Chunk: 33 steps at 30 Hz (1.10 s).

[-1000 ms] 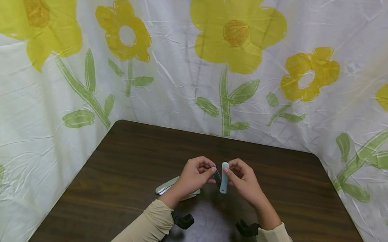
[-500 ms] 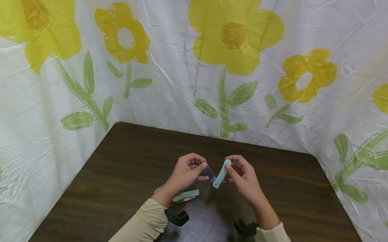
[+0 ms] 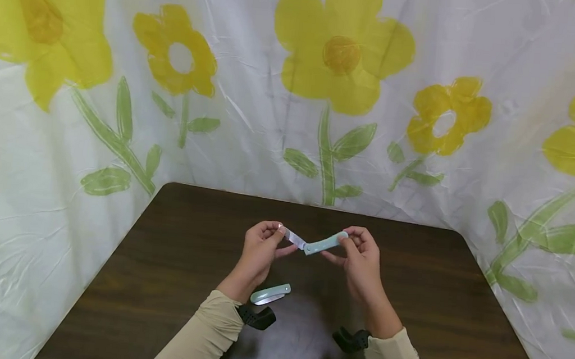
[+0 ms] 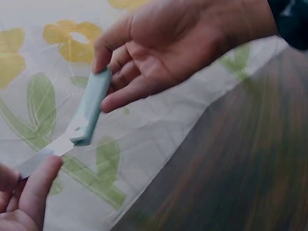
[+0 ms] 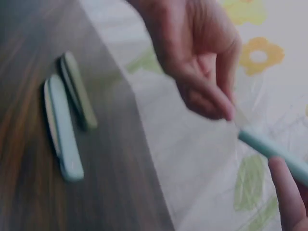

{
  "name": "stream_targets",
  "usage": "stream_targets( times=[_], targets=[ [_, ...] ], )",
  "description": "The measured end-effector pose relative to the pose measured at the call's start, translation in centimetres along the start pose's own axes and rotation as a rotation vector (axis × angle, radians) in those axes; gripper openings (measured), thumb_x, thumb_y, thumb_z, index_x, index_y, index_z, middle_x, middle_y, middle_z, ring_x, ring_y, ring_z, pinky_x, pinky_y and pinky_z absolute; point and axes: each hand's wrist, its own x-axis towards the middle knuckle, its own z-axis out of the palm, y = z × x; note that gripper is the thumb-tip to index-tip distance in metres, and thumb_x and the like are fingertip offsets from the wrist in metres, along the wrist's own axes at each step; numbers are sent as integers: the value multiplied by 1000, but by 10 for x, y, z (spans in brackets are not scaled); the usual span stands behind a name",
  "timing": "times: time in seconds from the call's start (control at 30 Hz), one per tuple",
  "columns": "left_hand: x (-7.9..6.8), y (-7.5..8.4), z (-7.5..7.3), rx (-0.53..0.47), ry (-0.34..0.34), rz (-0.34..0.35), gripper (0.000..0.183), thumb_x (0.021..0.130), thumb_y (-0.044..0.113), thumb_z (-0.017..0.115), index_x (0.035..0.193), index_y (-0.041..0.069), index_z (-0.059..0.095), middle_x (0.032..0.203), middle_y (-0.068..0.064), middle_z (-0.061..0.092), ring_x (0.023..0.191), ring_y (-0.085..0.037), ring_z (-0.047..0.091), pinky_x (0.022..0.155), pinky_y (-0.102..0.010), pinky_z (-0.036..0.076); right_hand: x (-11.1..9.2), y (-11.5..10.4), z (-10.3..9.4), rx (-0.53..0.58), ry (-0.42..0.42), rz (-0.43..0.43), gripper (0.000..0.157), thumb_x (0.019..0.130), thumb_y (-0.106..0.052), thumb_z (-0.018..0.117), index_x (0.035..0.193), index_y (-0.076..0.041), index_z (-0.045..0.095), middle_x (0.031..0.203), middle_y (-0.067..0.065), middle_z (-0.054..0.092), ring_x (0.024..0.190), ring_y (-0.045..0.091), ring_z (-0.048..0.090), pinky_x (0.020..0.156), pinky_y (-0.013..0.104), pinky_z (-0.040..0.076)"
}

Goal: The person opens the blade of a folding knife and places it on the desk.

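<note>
— What has just changed with the folding knife [image 3: 309, 248]?
— Its blade [image 3: 295, 239] spreads much wider from the handle [image 3: 325, 243] than a second ago; the unfolding looks well along, though the two still form a bend.
— And the hands?
— Near the centre of the head view, above the surface [image 3: 202, 235], the left hand [image 3: 257, 251] pinches the blade; the right hand [image 3: 362, 258] grips the handle. Two more knives [image 5: 65, 127] lie left in the right wrist view.

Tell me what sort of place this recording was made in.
Probably a screened-off tabletop workspace, perhaps set up for recording. A dark wood-grain table stands against a white flower-printed curtain that hangs behind it and along both sides, and the person wears black wrist devices.
</note>
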Motion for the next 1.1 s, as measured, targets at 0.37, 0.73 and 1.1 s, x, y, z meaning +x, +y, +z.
stream_targets(
  times=[0.37, 0.73, 1.1],
  targets=[
    [9, -5, 19, -290, 149, 122, 14, 99, -2, 50, 110, -10, 45, 96, -10, 47, 97, -23, 52, 84, -45, 57, 9, 4, 31, 308, 228, -57, 11, 100, -5, 53, 107, -6, 44, 95, 4, 50, 85, 16, 58, 82, 51, 56],
    [9, -7, 1, -161, 153, 125, 14, 96, -3, 56, 107, -7, 48, 98, -17, 53, 89, -22, 60, 82, -41, 58, 7, 13, 24, 133, 225, 36, 16, 94, -3, 60, 101, -5, 45, 88, 3, 51, 85, 17, 62, 81, 52, 57],
    [15, 0, -47, 766, -47, 19, 13, 92, 17, 69, 93, 5, 66, 88, -13, 65, 72, -29, 65, 60, -34, 55, 7, 26, -31, -688, 0, 98, 26, 86, -23, 77, 95, -3, 63, 81, 6, 59, 66, 14, 53, 59, 28, 46]
  ],
)
